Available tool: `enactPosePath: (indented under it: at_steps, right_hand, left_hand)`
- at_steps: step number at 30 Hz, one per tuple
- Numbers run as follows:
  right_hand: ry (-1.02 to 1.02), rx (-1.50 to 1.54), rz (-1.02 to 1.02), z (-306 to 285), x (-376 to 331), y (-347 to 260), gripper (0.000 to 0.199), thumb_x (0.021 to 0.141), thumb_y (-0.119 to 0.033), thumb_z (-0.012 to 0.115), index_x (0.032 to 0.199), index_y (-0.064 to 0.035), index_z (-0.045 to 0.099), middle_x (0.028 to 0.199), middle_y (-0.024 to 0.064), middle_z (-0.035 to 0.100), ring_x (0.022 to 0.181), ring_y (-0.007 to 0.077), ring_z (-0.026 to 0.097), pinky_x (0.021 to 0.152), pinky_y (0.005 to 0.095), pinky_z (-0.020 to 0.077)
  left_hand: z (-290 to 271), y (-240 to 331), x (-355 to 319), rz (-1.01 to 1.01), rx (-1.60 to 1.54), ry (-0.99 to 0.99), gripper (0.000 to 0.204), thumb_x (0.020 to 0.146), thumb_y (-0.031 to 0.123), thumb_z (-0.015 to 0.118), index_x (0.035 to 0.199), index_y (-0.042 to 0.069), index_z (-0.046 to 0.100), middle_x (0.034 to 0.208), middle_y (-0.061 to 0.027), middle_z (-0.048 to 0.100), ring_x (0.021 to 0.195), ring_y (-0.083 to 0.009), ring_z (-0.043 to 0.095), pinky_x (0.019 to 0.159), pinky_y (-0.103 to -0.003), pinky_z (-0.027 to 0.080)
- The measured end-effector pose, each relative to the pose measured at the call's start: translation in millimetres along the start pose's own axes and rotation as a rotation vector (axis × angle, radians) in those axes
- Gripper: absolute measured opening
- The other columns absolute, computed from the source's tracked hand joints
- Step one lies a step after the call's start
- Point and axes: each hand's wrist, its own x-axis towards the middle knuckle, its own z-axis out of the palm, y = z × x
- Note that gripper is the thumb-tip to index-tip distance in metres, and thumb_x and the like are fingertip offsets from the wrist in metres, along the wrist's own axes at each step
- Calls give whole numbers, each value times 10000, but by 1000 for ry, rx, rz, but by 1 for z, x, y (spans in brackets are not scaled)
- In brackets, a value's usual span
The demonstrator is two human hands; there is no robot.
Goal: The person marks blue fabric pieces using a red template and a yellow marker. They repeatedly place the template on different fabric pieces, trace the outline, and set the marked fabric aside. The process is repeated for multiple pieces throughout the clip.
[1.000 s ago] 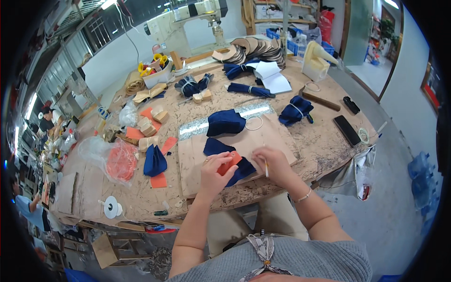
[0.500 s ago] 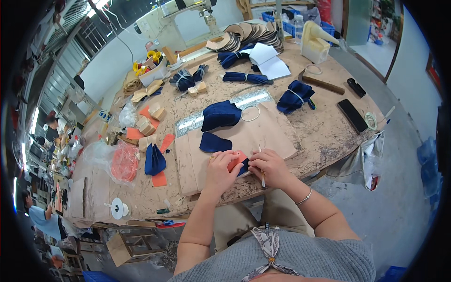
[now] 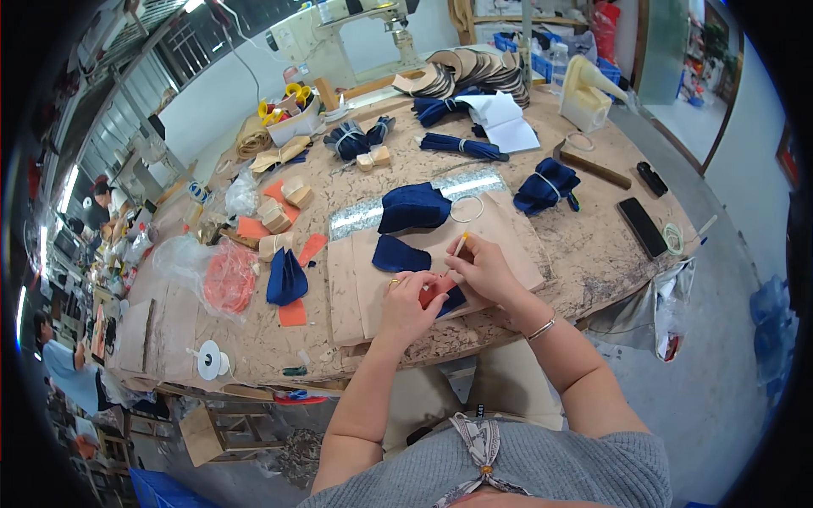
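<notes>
My left hand (image 3: 410,305) presses a small orange piece (image 3: 435,290) against a dark blue fabric piece (image 3: 452,300) at the near edge of a stack of pale tan sheets (image 3: 508,245). My right hand (image 3: 486,267) is closed round a slim white pen (image 3: 460,246) with a yellow end, held upright and slanted. Its lower end is close to the orange piece; I cannot tell whether it touches. Just beyond the left hand lies a loose dark blue piece (image 3: 400,254). Farther back, a dark blue stack (image 3: 413,207) sits beside a pale ring (image 3: 467,209).
Tied blue bundles (image 3: 546,186), a hammer (image 3: 596,168), a black phone (image 3: 642,228) and a glue container (image 3: 586,95) lie to the right. Leftward are wooden blocks (image 3: 275,218), a folded blue piece (image 3: 286,279), a plastic bag (image 3: 229,279) and a white spool (image 3: 212,361).
My right hand has moved up and turned the pen, so its yellow end now points up and away. The left hand keeps its hold on the orange piece. The whole view has shifted slightly.
</notes>
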Motion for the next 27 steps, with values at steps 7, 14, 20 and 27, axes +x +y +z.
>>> enactPosePath:
  at_steps: [7, 14, 20, 27]
  right_hand:
    - [-106, -208, -130, 16, 2, -1, 59, 878, 24, 647, 905, -2, 602, 787, 102, 671, 687, 144, 673, 615, 279, 530]
    - [-88, -246, -261, 13, -5, -3, 72, 837, 15, 644, 896, -18, 618, 809, 133, 635, 707, 288, 648, 648, 354, 519]
    - [-70, -139, -209, 20, -9, -10, 48, 857, 24, 652, 878, -10, 624, 781, 111, 659, 674, 205, 668, 617, 309, 522]
    - [-65, -125, -196, 29, -6, -7, 36, 855, 19, 665, 850, -6, 639, 760, 109, 671, 660, 193, 670, 606, 292, 523]
  left_hand:
    - [-3, 2, -1, -92, -5, -40, 380, 747, 157, 795, 1071, 73, 615, 979, -107, 666, 980, -320, 605, 887, -430, 468]
    - [-2, 1, -2, -101, 6, -39, 350, 755, 179, 793, 1036, 81, 610, 989, -89, 675, 1000, -306, 610, 902, -437, 453]
    - [0, -1, -2, -167, -31, -74, 371, 759, 201, 800, 1048, 88, 597, 999, -89, 682, 1005, -315, 617, 913, -436, 457]
    - [1, -1, -4, -132, 13, -8, 467, 760, 212, 810, 1105, 53, 538, 987, -126, 684, 989, -337, 629, 898, -447, 465]
